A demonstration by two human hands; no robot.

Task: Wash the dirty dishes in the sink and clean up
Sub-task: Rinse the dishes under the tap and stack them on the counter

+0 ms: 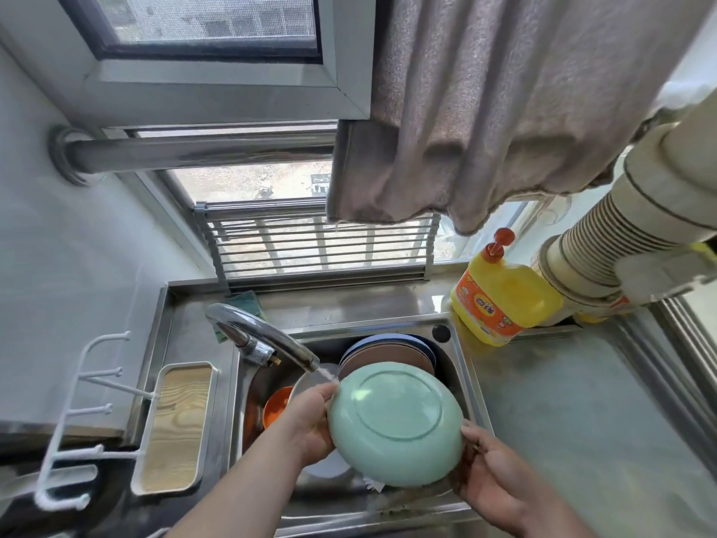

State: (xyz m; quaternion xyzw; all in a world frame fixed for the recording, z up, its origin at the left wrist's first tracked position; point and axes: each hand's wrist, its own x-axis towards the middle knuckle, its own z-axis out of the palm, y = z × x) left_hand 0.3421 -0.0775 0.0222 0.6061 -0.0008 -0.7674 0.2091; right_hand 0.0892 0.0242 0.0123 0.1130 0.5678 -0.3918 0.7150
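Centre frame, over the sink (461,366): left hand (310,421) and right hand (492,471) grasp a green plate (395,425) by opposite rims, underside up and tilted toward the tap (264,335) w/ water running, prob. to rinse it.

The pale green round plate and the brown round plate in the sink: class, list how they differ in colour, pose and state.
The pale green round plate is held in both hands' grip, left hand and right hand, underside towards the camera, under the tap's stream. The brown round plate is untouched, leaning among stacked dishes at the back of the steel sink, mostly hidden. Both are round and in or over the sink.
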